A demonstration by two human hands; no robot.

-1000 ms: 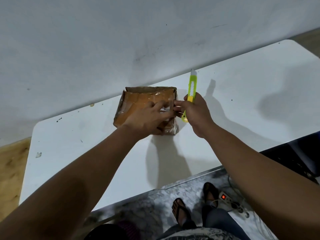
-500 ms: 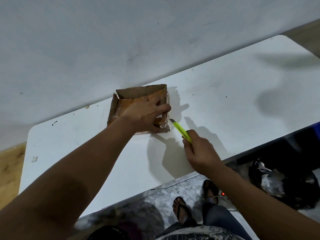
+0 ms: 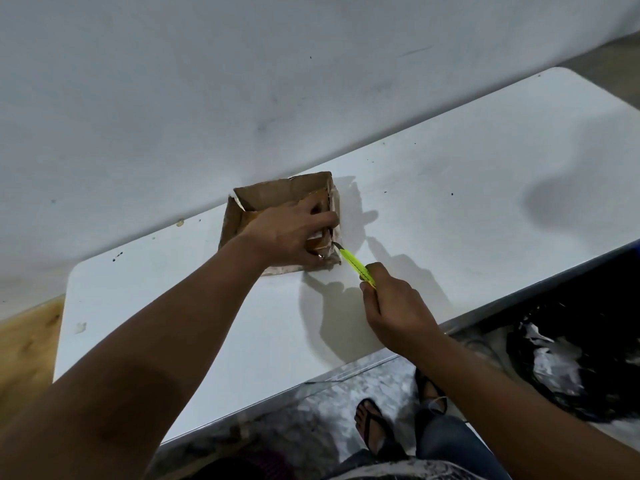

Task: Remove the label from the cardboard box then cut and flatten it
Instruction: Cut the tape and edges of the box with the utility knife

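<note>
A small brown cardboard box [image 3: 263,195], wrapped in clear tape and open at the top, stands on the white table [image 3: 450,188] close to the wall. My left hand [image 3: 291,233] grips its near right side, fingers curled over the rim into the box. My right hand [image 3: 394,310] holds a yellow-green utility knife [image 3: 355,266]. The blade tip touches the box's lower right corner. No label shows; my left hand hides that face of the box.
A white wall [image 3: 242,98] rises right behind the table. A black plastic bag [image 3: 575,362] lies on the floor at the right. My feet in sandals [image 3: 374,427] stand on the marbled floor below the table's near edge. Wooden flooring shows at the left.
My right hand swung the knife from upright beside the box down to its lower right corner. My left hand shifted from the box's top to gripping over its right rim.
</note>
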